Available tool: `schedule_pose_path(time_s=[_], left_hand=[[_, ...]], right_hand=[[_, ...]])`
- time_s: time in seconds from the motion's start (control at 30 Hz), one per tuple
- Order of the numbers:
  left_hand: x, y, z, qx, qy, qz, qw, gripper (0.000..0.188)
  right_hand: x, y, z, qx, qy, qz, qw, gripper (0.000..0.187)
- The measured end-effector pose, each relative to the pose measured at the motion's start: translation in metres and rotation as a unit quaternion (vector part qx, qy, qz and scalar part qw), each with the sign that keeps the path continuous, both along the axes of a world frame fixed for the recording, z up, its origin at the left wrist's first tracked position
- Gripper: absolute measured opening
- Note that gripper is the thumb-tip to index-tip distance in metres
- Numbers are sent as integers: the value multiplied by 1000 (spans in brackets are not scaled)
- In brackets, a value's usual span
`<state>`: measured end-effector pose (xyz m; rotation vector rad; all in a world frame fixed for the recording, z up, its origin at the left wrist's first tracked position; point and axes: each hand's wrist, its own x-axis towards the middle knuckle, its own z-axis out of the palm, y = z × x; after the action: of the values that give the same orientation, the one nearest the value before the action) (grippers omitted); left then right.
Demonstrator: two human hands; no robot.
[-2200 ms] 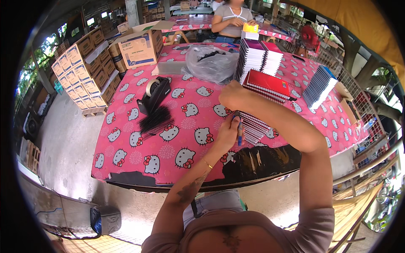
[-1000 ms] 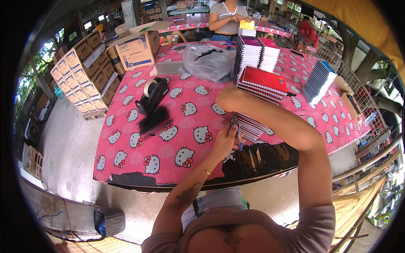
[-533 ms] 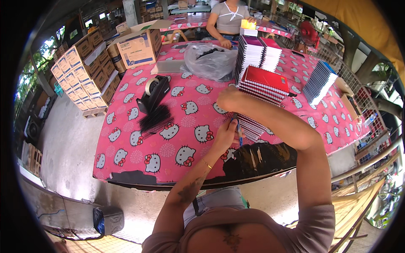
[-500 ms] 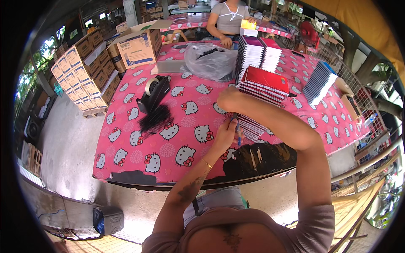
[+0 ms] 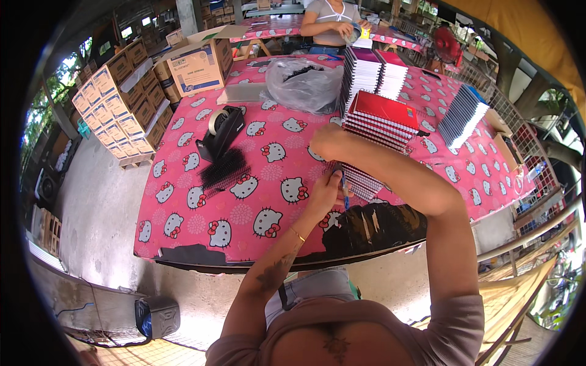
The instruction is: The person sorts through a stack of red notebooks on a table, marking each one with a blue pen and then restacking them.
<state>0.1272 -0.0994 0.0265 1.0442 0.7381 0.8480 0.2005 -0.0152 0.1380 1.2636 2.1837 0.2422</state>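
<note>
My left hand (image 5: 328,194) is closed around a blue-handled hand tool (image 5: 345,196), perhaps pliers or cutters. The tool's dark head points away from me, beside a stack of spiral-bound notebooks (image 5: 364,183) near the table's front. My right hand (image 5: 326,141) is bent in a closed shape just beyond the tool, at the far left corner of that stack. Whatever its fingers grip is hidden by the hand. My right forearm crosses above the notebooks and covers part of them. Behind it rises a taller pile of red-covered spiral notebooks (image 5: 384,113).
Black plastic binding coils (image 5: 224,172) lie left beside a tape dispenser (image 5: 221,133). Beyond are a clear plastic bag (image 5: 303,88), an open carton (image 5: 196,70), purple notebooks (image 5: 361,73) and a blue-covered stack (image 5: 463,119). A co-worker (image 5: 329,24) stands across the pink table (image 5: 244,213).
My hands stay almost in place, the right one shifting slightly left. The co-worker has raised a hand from the table and now holds a greyish roundish thing near the stacks.
</note>
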Motion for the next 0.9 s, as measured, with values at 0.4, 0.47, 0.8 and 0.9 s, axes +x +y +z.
schedule_pose_path(time_s=[0.4, 0.47, 0.8, 0.9], left_hand=[[2, -5, -11, -9, 3, -17, 1000, 38], [2, -1, -11, -4, -2, -1, 1000, 37], [6, -4, -9, 18, 3, -1, 1000, 33], [3, 1, -12, 23, 3, -18, 1000, 35]], right_hand=[[4, 3, -7, -7, 4, -11, 1000, 24], [-5, 0, -4, -15, 4, -27, 1000, 21], [5, -3, -13, -11, 19, -16, 1000, 18], [3, -2, -13, -12, 18, -8, 1000, 18]])
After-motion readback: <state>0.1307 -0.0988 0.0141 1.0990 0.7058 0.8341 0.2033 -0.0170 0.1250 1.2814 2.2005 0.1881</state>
